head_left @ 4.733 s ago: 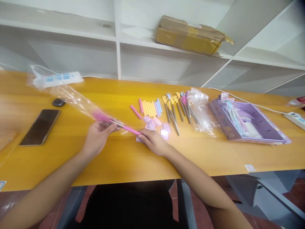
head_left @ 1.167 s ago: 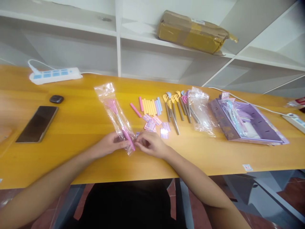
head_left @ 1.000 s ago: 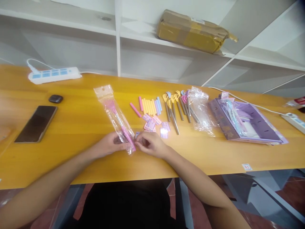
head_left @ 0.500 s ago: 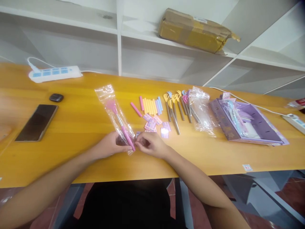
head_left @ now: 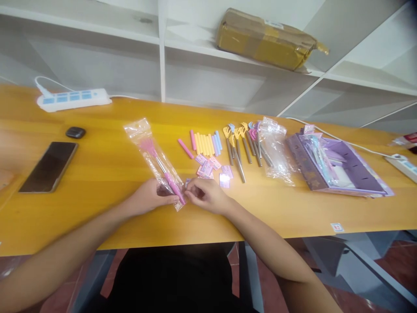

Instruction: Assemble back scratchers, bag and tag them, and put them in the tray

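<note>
A clear plastic bag (head_left: 138, 129) slants across the table in front of me, with a pink back scratcher (head_left: 174, 186) inside it. My left hand (head_left: 153, 198) is closed round the bag's lower part and the pink handle. At the bag's lower right edge, my right hand (head_left: 206, 194) is pinched; the fingertips touch the plastic, and anything else between them is too small to make out. Small printed cards (head_left: 206, 168) lie just beyond my right hand. Behind them are yellow tubes (head_left: 204, 144) in a row, with pink, purple and blue ones beside them.
Metal-handled scratchers (head_left: 239, 158) and empty clear bags (head_left: 276, 152) lie right of the tubes. Farther right stands a purple box (head_left: 355, 189) holding packets. A phone (head_left: 48, 167), a small black case (head_left: 75, 132) and a power strip (head_left: 74, 101) are at the left.
The bag's upper end has tilted slightly left and down, with the scratcher in it. Both hands keep nearly the same place and grip.
</note>
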`<state>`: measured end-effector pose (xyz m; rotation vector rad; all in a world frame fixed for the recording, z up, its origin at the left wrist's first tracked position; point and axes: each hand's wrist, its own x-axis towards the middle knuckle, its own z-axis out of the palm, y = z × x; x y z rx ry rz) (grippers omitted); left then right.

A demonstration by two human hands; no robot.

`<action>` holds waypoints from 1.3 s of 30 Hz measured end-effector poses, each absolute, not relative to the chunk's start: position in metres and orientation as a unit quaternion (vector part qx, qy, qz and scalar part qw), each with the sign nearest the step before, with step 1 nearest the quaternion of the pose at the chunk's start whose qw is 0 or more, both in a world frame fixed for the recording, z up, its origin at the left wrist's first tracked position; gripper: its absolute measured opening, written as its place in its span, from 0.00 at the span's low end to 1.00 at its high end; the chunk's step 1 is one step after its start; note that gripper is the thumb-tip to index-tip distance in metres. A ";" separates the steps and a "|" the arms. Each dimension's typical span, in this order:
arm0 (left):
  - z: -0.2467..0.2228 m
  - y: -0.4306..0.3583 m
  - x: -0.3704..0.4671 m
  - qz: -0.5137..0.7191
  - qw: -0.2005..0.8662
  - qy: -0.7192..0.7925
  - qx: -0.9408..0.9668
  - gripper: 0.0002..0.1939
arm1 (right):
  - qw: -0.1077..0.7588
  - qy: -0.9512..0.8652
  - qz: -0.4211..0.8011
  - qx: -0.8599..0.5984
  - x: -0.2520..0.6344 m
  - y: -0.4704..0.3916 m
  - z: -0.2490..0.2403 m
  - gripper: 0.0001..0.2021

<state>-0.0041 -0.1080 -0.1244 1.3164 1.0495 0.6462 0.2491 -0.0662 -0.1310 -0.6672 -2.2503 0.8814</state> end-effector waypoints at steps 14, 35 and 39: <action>-0.128 -0.110 -0.005 0.276 0.621 0.446 0.583 0.17 | 0.241 -0.842 0.400 -0.270 0.252 -0.066 -0.126 0.10; -0.116 -0.112 0.004 0.287 0.556 0.465 0.627 0.12 | 0.249 -0.853 0.403 -0.219 0.250 -0.062 -0.129 0.14; -0.109 -0.113 0.003 0.271 0.536 0.473 0.644 0.13 | 0.252 -0.850 0.403 -0.227 0.251 -0.060 -0.127 0.15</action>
